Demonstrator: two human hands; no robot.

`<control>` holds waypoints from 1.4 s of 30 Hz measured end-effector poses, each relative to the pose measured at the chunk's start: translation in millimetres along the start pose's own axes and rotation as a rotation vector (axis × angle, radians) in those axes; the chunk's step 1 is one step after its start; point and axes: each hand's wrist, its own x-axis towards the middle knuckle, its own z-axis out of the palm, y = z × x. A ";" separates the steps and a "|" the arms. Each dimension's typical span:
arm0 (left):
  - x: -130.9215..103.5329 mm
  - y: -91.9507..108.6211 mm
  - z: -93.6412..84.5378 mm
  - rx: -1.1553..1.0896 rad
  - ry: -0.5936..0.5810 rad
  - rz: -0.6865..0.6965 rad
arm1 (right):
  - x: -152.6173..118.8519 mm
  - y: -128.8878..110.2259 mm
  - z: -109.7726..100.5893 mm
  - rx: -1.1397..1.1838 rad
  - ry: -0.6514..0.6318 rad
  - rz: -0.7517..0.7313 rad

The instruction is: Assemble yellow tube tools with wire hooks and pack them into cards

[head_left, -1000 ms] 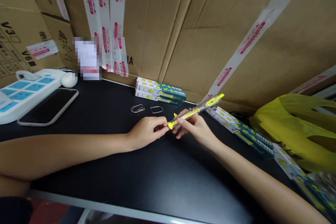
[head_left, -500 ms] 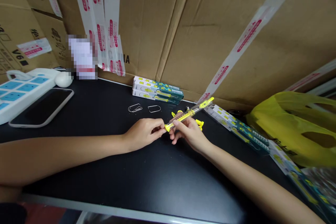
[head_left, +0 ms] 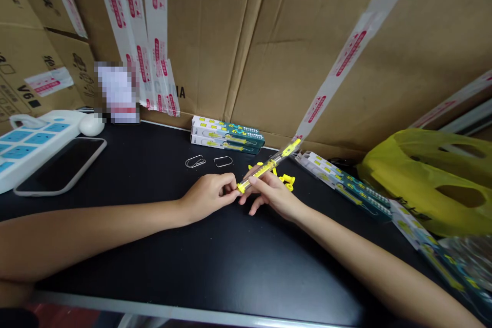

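Note:
My right hand [head_left: 274, 192] is closed around a spring scale [head_left: 267, 167], a clear tube with yellow fittings. The scale slants up to the right, its far yellow end raised above the table. At its near end, my left hand [head_left: 209, 195] pinches thumb and forefinger at the yellow end cap; whatever lies between those fingertips is hidden. Behind my right hand lie several small yellow plastic pieces [head_left: 287, 180], partly covered by it. Two bent wire pieces, a double-looped one [head_left: 196, 162] and a U-shaped one [head_left: 223, 162], rest on the table beyond my left hand.
Printed boxes [head_left: 226, 136] are stacked at the back of the black table [head_left: 215, 266], and more boxes [head_left: 344, 184] line the right side. A yellow plastic bag [head_left: 415, 174] lies at right. On the left are a phone [head_left: 61, 166] and power strip [head_left: 38, 138]. Cardboard [head_left: 215, 36] stands behind.
The spring scale has tilted slightly steeper, its far end shifting left. Both hands keep their hold at nearly the same place. The whole view has shifted a little.

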 end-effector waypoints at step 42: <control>9.7 -4.6 -2.2 -0.219 -0.068 -0.191 | -14.2 -39.0 -75.5 -0.893 0.312 -0.317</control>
